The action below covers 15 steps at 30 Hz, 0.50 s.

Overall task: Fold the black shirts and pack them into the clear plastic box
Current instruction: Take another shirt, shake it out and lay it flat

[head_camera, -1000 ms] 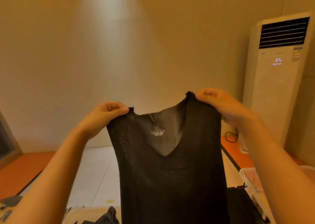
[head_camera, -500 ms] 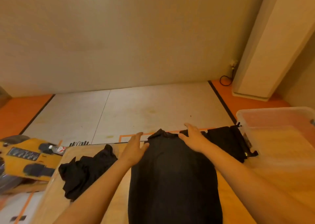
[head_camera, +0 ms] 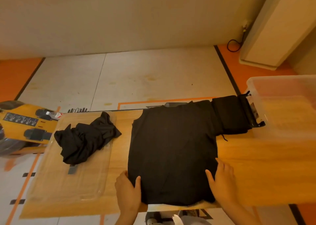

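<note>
A black shirt (head_camera: 172, 153) lies spread flat on the wooden table (head_camera: 266, 173), its neck at the far edge. My left hand (head_camera: 127, 190) holds its near left corner, thumb on top of the cloth. At the near right corner, my right hand (head_camera: 223, 185) grips the edge with its thumb on the fabric. A crumpled black shirt (head_camera: 85, 139) sits to the left on a clear lid (head_camera: 68, 187). Folded black cloth (head_camera: 229, 115) rests against the clear plastic box (head_camera: 282, 91) at the far right.
A yellow object with black parts (head_camera: 25, 122) stands on the floor left of the table. A white standing unit (head_camera: 273, 28) with a black cable (head_camera: 233, 45) fills the far right corner. Orange tape lines mark the floor.
The shirt went from held up in the air to flat on the table. Both hands slid from its neck end down to the near corners.
</note>
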Each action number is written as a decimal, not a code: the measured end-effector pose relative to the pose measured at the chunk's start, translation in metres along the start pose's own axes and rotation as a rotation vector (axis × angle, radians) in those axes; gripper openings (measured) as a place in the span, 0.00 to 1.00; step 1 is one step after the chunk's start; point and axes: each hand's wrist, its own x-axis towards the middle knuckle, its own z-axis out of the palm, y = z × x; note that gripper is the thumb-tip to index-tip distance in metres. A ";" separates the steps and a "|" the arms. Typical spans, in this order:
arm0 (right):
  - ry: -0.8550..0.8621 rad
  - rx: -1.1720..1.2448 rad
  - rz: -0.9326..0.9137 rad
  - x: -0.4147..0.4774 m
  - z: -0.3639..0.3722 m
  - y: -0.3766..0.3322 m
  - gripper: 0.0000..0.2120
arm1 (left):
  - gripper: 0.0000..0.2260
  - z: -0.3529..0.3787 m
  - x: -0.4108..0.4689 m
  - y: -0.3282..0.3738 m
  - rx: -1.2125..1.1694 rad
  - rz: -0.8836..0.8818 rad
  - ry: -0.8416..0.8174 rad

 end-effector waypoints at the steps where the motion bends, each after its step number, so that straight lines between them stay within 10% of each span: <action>1: -0.029 0.011 0.034 0.000 0.003 0.005 0.26 | 0.17 0.000 0.001 0.000 -0.007 -0.018 -0.013; 5: -0.135 0.072 0.066 -0.004 0.006 0.015 0.08 | 0.09 -0.003 0.005 0.000 -0.011 -0.109 -0.170; 15: -0.386 1.102 0.405 -0.005 -0.049 0.015 0.10 | 0.13 -0.051 0.013 0.005 -0.663 -0.166 -0.253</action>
